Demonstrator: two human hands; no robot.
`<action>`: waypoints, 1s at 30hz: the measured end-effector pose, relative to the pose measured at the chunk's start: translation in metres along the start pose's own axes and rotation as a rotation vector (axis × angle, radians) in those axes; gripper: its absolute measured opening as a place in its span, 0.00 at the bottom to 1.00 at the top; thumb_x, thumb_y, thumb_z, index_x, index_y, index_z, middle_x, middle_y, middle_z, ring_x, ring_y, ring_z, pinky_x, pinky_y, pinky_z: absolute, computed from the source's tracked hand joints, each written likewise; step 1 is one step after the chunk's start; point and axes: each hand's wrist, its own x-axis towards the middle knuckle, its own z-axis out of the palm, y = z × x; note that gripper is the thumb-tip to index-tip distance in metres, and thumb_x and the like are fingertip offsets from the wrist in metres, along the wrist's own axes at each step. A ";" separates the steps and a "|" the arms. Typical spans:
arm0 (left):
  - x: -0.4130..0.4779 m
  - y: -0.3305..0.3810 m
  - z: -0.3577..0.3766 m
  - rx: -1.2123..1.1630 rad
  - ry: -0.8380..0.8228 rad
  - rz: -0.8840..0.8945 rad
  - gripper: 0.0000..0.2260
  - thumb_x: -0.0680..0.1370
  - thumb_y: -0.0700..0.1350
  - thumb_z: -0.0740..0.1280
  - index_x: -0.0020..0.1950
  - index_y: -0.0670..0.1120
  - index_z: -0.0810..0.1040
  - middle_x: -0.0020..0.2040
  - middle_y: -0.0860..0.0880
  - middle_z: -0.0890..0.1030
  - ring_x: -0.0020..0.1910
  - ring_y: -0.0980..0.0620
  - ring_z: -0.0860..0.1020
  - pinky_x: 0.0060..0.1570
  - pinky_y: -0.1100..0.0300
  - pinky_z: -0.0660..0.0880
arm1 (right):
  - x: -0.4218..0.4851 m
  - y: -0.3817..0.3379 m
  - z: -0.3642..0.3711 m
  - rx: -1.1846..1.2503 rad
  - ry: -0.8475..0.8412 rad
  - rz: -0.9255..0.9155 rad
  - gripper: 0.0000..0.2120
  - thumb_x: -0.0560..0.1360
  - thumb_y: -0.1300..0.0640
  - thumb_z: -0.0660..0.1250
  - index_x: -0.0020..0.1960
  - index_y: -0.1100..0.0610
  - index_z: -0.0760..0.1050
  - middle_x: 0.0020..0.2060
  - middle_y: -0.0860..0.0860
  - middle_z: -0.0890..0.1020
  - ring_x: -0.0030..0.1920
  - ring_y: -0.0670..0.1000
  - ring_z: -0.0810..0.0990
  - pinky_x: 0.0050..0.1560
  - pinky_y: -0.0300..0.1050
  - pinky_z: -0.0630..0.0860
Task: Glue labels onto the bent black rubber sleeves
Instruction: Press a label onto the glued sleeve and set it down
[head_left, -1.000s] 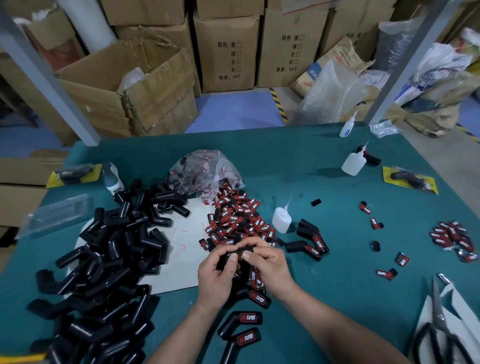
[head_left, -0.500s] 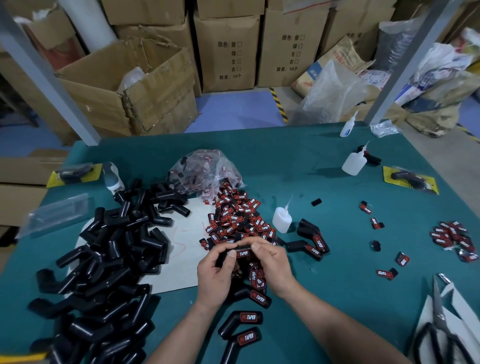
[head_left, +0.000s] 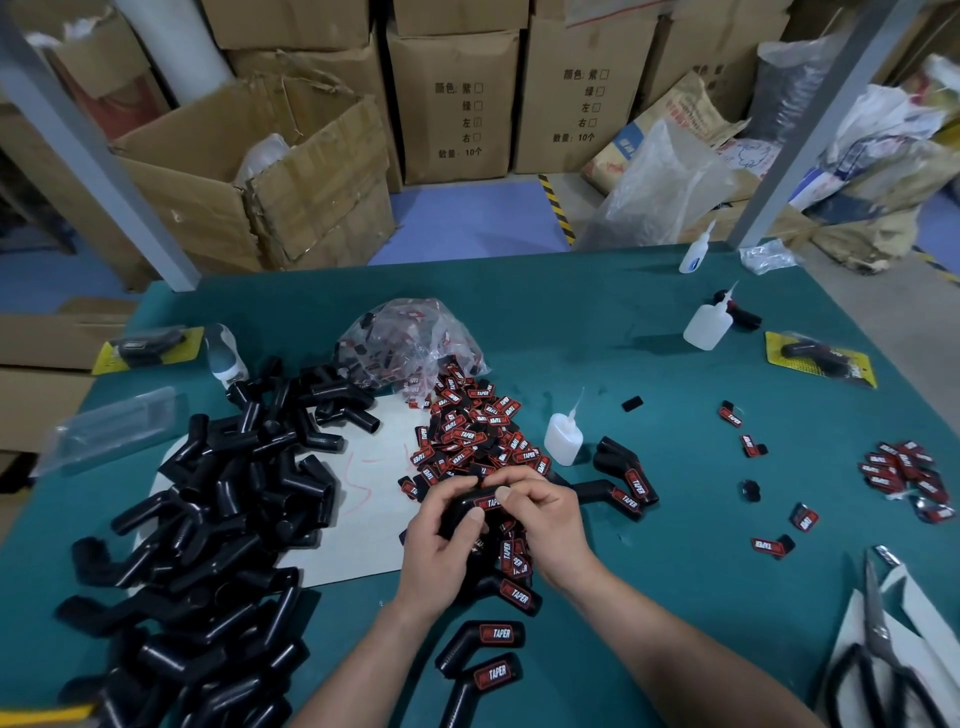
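My left hand (head_left: 445, 540) and my right hand (head_left: 545, 514) both grip one bent black rubber sleeve (head_left: 462, 508) above the table, thumbs pressing on its red-and-black label (head_left: 492, 502). Behind the hands lies a heap of loose labels (head_left: 472, 431) spilling from a clear bag (head_left: 410, 343). A big pile of unlabelled sleeves (head_left: 208, 519) covers the left. Labelled sleeves lie near me (head_left: 483, 644) and to the right (head_left: 626, 480). A small glue bottle (head_left: 562, 439) stands beside the label heap.
The green table (head_left: 675, 571) also carries two more glue bottles (head_left: 707, 325), scattered labels (head_left: 904, 475) at the right, scissors (head_left: 883, 660) at the bottom right, and packaged parts on yellow cards (head_left: 821, 358). Cardboard boxes (head_left: 270, 176) stand beyond the far edge.
My hands have turned the sleeve a little, so its label now faces up between my thumbs. Everything on the table has stayed where it was.
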 end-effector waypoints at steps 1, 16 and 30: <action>0.000 -0.001 0.001 0.056 -0.003 0.018 0.12 0.77 0.53 0.68 0.60 0.64 0.79 0.57 0.55 0.83 0.49 0.51 0.82 0.52 0.59 0.79 | 0.001 0.001 -0.001 0.002 0.005 -0.001 0.13 0.71 0.53 0.72 0.33 0.61 0.81 0.48 0.54 0.86 0.50 0.52 0.83 0.56 0.42 0.76; 0.001 -0.004 0.001 0.220 -0.018 0.045 0.06 0.79 0.51 0.70 0.55 0.61 0.80 0.42 0.54 0.84 0.39 0.52 0.83 0.44 0.61 0.78 | -0.001 -0.002 0.000 -0.004 0.022 0.030 0.13 0.71 0.51 0.71 0.35 0.59 0.82 0.47 0.53 0.85 0.49 0.51 0.83 0.56 0.45 0.76; 0.001 0.000 -0.003 0.076 -0.018 0.050 0.10 0.78 0.49 0.64 0.55 0.62 0.80 0.42 0.51 0.84 0.38 0.56 0.81 0.43 0.63 0.78 | 0.002 -0.007 -0.008 -0.211 -0.289 -0.057 0.09 0.77 0.59 0.71 0.38 0.59 0.83 0.55 0.48 0.80 0.50 0.49 0.81 0.54 0.43 0.76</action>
